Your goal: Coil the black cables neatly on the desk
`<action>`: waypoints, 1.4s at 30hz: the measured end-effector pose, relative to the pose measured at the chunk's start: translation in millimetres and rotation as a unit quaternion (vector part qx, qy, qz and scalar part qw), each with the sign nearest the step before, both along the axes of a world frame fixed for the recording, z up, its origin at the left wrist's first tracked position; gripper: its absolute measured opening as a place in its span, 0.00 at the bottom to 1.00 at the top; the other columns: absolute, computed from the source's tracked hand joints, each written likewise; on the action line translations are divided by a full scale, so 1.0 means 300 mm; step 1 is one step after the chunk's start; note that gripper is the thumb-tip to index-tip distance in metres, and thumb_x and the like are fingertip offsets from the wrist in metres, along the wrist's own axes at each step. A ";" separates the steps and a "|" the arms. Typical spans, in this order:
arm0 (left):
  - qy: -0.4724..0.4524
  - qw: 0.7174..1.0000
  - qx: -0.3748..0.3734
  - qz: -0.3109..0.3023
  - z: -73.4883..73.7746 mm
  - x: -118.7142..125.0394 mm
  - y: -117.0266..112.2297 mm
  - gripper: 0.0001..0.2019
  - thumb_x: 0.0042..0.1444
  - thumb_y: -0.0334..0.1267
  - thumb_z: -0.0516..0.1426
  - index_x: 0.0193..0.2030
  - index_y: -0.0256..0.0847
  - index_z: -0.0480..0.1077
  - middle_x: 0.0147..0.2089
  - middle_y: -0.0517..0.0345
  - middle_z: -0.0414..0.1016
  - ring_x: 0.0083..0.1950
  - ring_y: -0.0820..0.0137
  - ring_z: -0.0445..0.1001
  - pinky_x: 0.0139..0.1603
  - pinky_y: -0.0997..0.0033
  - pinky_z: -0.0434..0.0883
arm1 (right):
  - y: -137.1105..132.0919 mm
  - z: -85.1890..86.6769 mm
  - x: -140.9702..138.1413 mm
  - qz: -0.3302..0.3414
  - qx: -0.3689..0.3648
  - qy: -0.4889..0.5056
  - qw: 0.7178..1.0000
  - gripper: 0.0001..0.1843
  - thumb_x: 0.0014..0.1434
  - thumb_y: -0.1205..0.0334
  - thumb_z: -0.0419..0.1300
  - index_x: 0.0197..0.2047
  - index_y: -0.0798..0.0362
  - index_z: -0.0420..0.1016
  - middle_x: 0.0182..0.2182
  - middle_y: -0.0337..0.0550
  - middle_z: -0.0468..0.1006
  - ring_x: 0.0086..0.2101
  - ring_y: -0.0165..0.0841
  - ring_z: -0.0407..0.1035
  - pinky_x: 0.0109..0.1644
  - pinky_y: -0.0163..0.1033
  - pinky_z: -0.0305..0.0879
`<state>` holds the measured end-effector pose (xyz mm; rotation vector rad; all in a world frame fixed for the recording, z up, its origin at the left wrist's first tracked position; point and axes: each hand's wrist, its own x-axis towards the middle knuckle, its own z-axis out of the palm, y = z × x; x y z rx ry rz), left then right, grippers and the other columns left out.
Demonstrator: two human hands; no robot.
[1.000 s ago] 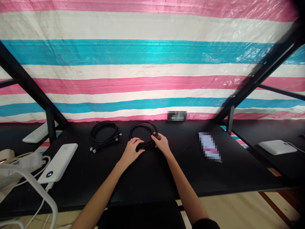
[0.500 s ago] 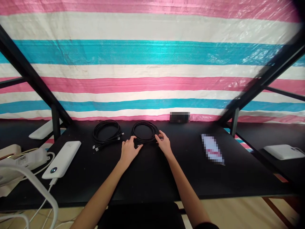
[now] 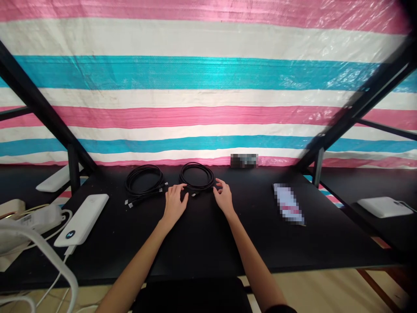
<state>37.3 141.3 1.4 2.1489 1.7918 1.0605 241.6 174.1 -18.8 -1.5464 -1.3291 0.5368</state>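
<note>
- Behind everything we see a striped sheet (image 3: pixel 208 71) in pink, white and blue.
- In front of us spreads the black desk (image 3: pixel 202 248).
- At our left on it lies a white device (image 3: pixel 84 217) with a small round display, a cable plugged into its near end.
- The left coil (image 3: pixel 128 180) of black cable rests left of our hands, its pale plugs sticking out.
- The right coil (image 3: pixel 198 188) lies flat just beyond our hands, between the left coil and a blurred pale item (image 3: pixel 289 204).
- Our left hand (image 3: pixel 174 202) is near that coil's near left edge, grip wide and holding nothing.
- Our right hand (image 3: pixel 224 198) is at its right edge, grip parted and holding nothing; we cannot tell whether fingertips touch it.
- A small plug (image 3: pixel 194 195) lies between our hands.
</note>
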 end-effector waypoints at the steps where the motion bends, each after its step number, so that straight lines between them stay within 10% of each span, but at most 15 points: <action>1: 0.013 0.999 0.026 0.041 0.008 -0.013 0.005 0.14 0.57 0.37 0.52 0.50 0.42 0.65 0.46 0.50 0.70 0.50 0.60 0.65 0.51 0.59 0.62 | -0.003 0.004 0.002 -0.006 0.004 -0.010 1.000 0.21 0.51 0.62 0.55 0.49 0.53 0.70 0.39 0.46 0.70 0.23 0.27 0.63 0.37 0.42 0.69; 8: 0.080 0.974 0.010 0.213 0.016 -0.160 0.051 0.19 0.58 0.39 0.51 0.54 0.32 0.64 0.51 0.39 0.69 0.58 0.52 0.62 0.57 0.54 0.56 | -0.014 0.031 -0.010 0.013 0.022 0.009 1.000 0.19 0.51 0.62 0.54 0.46 0.56 0.72 0.39 0.47 0.70 0.24 0.27 0.65 0.38 0.41 0.67; 20: -0.053 0.968 -0.071 0.236 0.049 -0.232 0.078 0.18 0.55 0.48 0.51 0.49 0.43 0.69 0.45 0.52 0.76 0.51 0.58 0.68 0.57 0.57 0.55 | -0.020 0.044 -0.025 0.031 0.007 0.011 0.999 0.16 0.51 0.64 0.53 0.43 0.56 0.74 0.38 0.47 0.71 0.25 0.28 0.66 0.38 0.40 0.67; 30: 0.028 0.964 -0.092 0.249 0.046 -0.295 0.085 0.18 0.54 0.52 0.51 0.35 0.41 0.76 0.46 0.49 0.76 0.51 0.55 0.68 0.55 0.55 0.55 | -0.019 0.045 -0.024 0.043 0.008 0.009 0.999 0.16 0.51 0.63 0.52 0.41 0.54 0.75 0.36 0.46 0.73 0.25 0.29 0.66 0.37 0.39 0.67; 35: -0.036 0.967 -0.086 0.238 0.054 -0.308 0.089 0.12 0.55 0.42 0.51 0.36 0.42 0.73 0.42 0.54 0.77 0.44 0.63 0.73 0.54 0.59 0.57 | -0.019 0.044 -0.025 0.049 0.008 0.011 0.999 0.16 0.51 0.63 0.52 0.41 0.54 0.75 0.36 0.46 0.74 0.25 0.29 0.66 0.37 0.39 0.67; 42: 0.004 0.972 -0.116 0.204 0.055 -0.288 0.081 0.26 0.49 0.59 0.54 0.45 0.41 0.72 0.49 0.48 0.75 0.55 0.53 0.67 0.58 0.54 0.53 | -0.022 0.048 -0.025 0.045 0.003 0.008 0.999 0.15 0.51 0.62 0.52 0.40 0.54 0.76 0.35 0.45 0.75 0.25 0.29 0.66 0.36 0.38 0.66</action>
